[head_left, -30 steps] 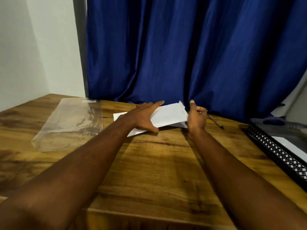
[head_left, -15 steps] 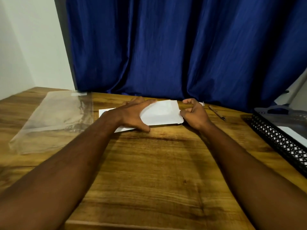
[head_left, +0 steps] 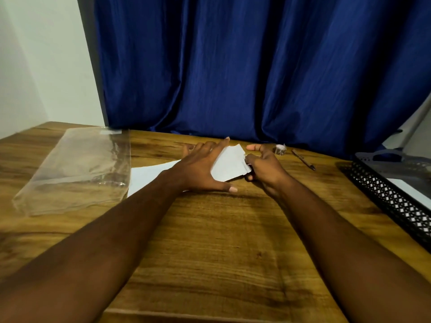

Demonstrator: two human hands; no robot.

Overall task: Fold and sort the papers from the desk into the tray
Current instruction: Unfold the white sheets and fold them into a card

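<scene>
Paper (head_left: 229,164) on desk (head_left: 210,241), far centre, part-folded | left hand (head_left: 200,169) flat, fingers spread, pressing it down | right hand (head_left: 263,166) pinching its right edge | step: folding; next, judged: firm crease, then carry to tray (head_left: 391,199) at right | legible writing: none

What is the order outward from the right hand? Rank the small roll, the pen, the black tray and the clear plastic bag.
1. the small roll, just behind the right hand
2. the pen, a little farther right
3. the black tray, at the far right
4. the clear plastic bag, on the far left
</scene>
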